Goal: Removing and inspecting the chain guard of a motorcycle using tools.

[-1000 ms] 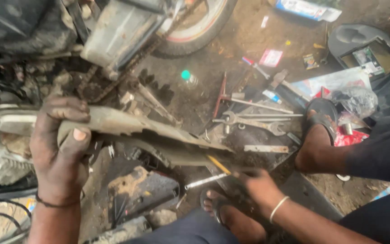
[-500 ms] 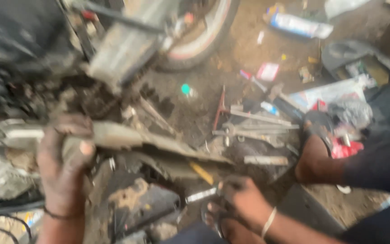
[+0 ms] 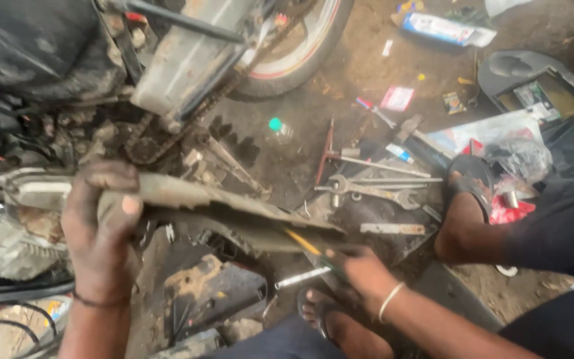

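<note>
Two hands are working on one long, grimy metal cover [image 3: 234,209] that is hanging across the side of the motorcycle [image 3: 68,60]. The rear wheel [image 3: 300,46] and chain [image 3: 147,143] are sitting just above it.

The left hand [image 3: 101,226] is clamping the cover's near end, fingers wrapped over the top edge, thumb underneath.

The right hand [image 3: 360,272] is closing around a yellow-handled screwdriver [image 3: 303,244]. Its handle end is lying against the cover's tapered tip. The working end is hidden, so I cannot tell what it is engaging.

Spanners [image 3: 373,189] are lying on the dirt well apart from both hands, beside a sandalled foot [image 3: 463,213].

Judgement: the left hand is doing the steadying, so it should be keeping the cover level and taking its weight. The screwdriver should be staying square to the fastener with firm axial pressure; grime makes slipping likely.
</note>
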